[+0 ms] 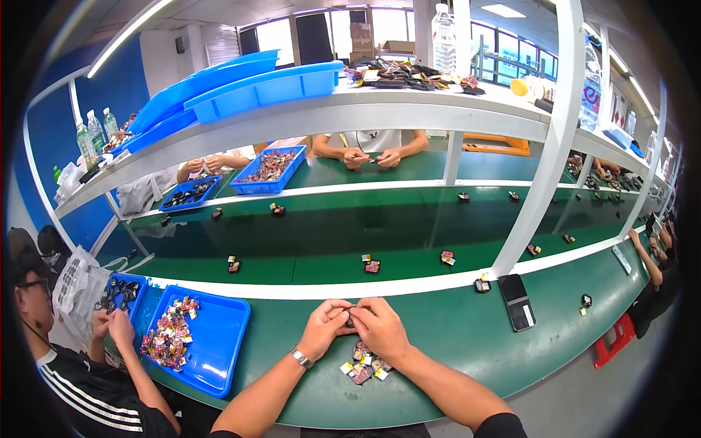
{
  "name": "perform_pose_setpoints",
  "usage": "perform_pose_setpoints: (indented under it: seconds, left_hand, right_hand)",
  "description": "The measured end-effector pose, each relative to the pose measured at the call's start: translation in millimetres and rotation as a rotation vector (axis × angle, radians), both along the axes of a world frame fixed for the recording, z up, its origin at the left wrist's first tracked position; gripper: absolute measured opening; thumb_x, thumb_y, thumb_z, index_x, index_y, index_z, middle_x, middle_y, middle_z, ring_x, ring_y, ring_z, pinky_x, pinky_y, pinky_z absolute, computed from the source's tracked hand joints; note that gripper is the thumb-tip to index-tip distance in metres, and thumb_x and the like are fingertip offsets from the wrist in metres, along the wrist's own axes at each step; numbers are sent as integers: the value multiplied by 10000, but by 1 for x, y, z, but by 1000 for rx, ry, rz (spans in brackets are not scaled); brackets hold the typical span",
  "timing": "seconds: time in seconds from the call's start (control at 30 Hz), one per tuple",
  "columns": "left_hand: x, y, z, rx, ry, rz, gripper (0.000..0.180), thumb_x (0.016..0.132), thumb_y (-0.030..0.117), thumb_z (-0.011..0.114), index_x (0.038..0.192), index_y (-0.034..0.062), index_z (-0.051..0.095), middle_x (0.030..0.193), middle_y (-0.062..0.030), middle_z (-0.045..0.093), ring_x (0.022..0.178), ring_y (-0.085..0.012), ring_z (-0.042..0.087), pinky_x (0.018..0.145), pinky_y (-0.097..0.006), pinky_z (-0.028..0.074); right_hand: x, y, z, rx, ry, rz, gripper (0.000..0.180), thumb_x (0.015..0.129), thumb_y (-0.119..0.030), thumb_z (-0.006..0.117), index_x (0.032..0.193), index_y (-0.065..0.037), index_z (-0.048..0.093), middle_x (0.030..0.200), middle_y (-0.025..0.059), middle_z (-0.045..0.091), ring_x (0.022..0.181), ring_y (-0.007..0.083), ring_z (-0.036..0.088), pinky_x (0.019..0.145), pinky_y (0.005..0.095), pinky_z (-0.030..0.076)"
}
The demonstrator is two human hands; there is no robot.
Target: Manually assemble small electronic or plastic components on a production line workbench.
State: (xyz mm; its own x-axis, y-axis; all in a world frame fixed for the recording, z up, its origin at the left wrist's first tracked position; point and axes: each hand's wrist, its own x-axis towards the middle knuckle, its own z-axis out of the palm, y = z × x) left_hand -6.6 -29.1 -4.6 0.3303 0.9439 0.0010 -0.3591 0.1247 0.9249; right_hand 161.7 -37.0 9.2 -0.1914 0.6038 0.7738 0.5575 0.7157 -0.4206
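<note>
My left hand [326, 328] and my right hand [380, 330] meet over the green bench [445, 343]. Both sets of fingertips pinch one small dark electronic part [350, 319], mostly hidden by the fingers. Just below the hands lies a small pile of electronic modules [361, 369] with reddish faces, dark edges and white-and-yellow tags. My right wrist is close beside this pile. A metal watch is on my left wrist.
Left stands a blue tray [230, 336] of tagged modules, beside a seated co-worker [87, 379] handling a part. Ahead, single modules [372, 264] sit on a green conveyor [314, 241] behind a white rail. A black phone-like device [517, 303] and a white shelf post [544, 146] are to the right.
</note>
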Motion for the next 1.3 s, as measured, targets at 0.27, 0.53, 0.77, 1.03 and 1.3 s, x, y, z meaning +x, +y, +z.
perform_pose_setpoints:
  seconds: [0.27,0.53,0.77,1.03,1.3]
  left_hand:
    - [10,3,-6,72,143,145,171,964,13,495,1131,-23,497,1052,-124,636,941,-181,652,771,-331,603]
    - [7,-6,-6,142,188,138,170,957,4,504,1126,-7,506,1043,-109,639,927,-159,646,758,-310,590]
    - [0,-98,64,994,801,132,117,836,-11,604,913,17,688,843,-109,704,753,-239,696,695,-305,552]
    - [-27,-242,-31,350,923,20,134,850,52,632,967,29,693,969,-126,707,820,-277,676,749,-328,536]
    - [-10,-253,-58,311,1057,-449,659,839,419,678,1330,14,506,1369,-217,497,1247,-375,491,1070,-409,377]
  right_hand:
    - [2,5,-2,-360,248,116,140,807,-29,687,938,-8,643,944,101,622,769,207,660,667,300,544]
    - [3,2,-1,-521,366,152,146,827,-6,682,962,21,631,902,102,656,753,150,670,675,263,546]
    - [64,45,-21,-569,462,-225,139,812,-62,679,943,-43,636,860,73,657,745,154,656,699,290,529]
    - [66,51,0,-585,472,-254,240,798,-174,757,934,-6,654,809,70,688,718,145,653,666,286,521]
    - [63,44,-8,-631,430,-177,174,800,-87,685,952,-8,652,841,58,681,694,108,636,662,271,530]
